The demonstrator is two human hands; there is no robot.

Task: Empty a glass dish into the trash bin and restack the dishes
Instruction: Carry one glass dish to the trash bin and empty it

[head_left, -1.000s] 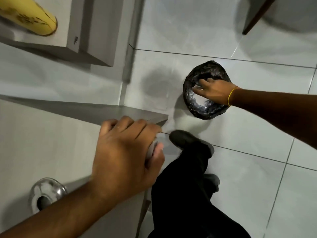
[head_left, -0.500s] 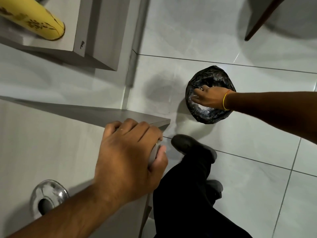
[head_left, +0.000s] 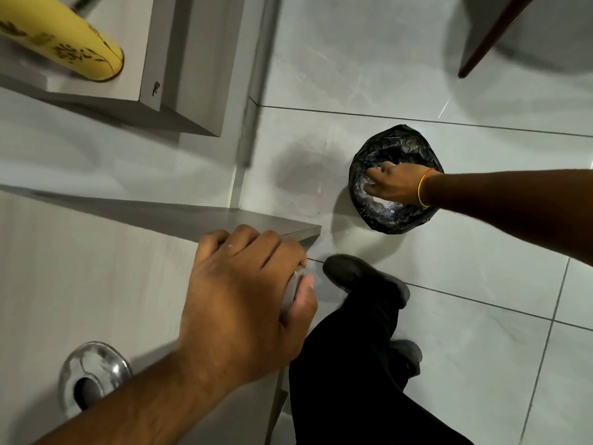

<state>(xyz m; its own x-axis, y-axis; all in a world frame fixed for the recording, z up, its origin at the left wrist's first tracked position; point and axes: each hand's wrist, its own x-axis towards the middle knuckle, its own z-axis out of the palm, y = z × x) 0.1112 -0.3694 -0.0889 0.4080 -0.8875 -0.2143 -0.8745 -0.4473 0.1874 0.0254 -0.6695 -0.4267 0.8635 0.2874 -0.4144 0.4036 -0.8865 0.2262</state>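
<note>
A small round trash bin [head_left: 414, 136] lined with a black bag stands on the tiled floor to the right. My right hand [head_left: 396, 186], with a yellow band at the wrist, reaches into its mouth and grips a clear glass dish [head_left: 365, 189] tilted downward inside the bin. The dish shows only as pale glints and a whitish patch under my fingers. My left hand [head_left: 247, 303] is curled over the near corner of the grey table [head_left: 96, 268], thumb below the edge.
A shiny metal ring [head_left: 93, 370] sits in the tabletop near my left forearm. A yellow patterned cylinder [head_left: 64, 43] lies on a grey shelf at top left. My black trouser leg and shoe [head_left: 359, 277] stand between table and bin. A dark furniture leg [head_left: 487, 36] is at top right.
My right hand has sunk deeper into the bin with the dish. My left hand has stayed on the table corner. The view has shifted slightly.
</note>
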